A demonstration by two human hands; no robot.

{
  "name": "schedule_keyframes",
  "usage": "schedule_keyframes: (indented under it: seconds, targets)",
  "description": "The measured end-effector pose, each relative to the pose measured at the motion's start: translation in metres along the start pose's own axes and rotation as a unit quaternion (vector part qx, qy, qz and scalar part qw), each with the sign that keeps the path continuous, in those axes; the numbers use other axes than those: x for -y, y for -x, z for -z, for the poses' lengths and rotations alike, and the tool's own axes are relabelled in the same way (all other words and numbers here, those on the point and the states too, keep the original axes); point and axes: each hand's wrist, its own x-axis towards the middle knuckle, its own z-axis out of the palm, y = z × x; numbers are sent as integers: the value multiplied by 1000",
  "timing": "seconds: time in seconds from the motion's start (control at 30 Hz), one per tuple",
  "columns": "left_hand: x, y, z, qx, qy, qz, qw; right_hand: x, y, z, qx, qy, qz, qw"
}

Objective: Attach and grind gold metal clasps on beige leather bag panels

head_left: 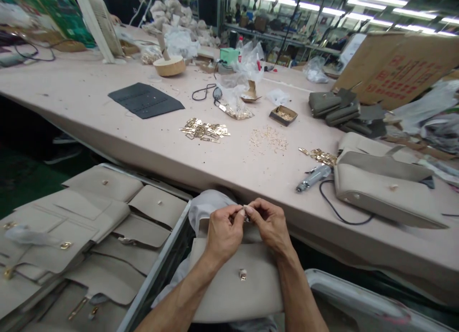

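Note:
On my lap lies a beige leather bag (229,294) with a small gold clasp (243,274) on its face. Above its far edge, my left hand (226,227) and my right hand (268,222) meet with thumbs and forefingers pinched together. Something small and shiny shows between the fingertips, mostly covered by them, so its kind cannot be made out. The fingers of both hands are curled in.
Gold metal fittings (205,130) lie heaped on the table (150,136), near scattered tiny parts (268,140) and a small box (283,115). A power screwdriver (312,178) rests beside another beige bag (383,184). Leather pieces (103,208) fill a crate at left.

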Motion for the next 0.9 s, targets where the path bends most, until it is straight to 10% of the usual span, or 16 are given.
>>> schedule_keyframes:
  seconds: [0.3,0.9]
  targets:
    - [3,3,-1,75,97,44,992,-4,0,2,-40,2,11,999]
    - [29,-9,-5,32,152,58,986,-15,-2,-6,-50,-17,-23,998]
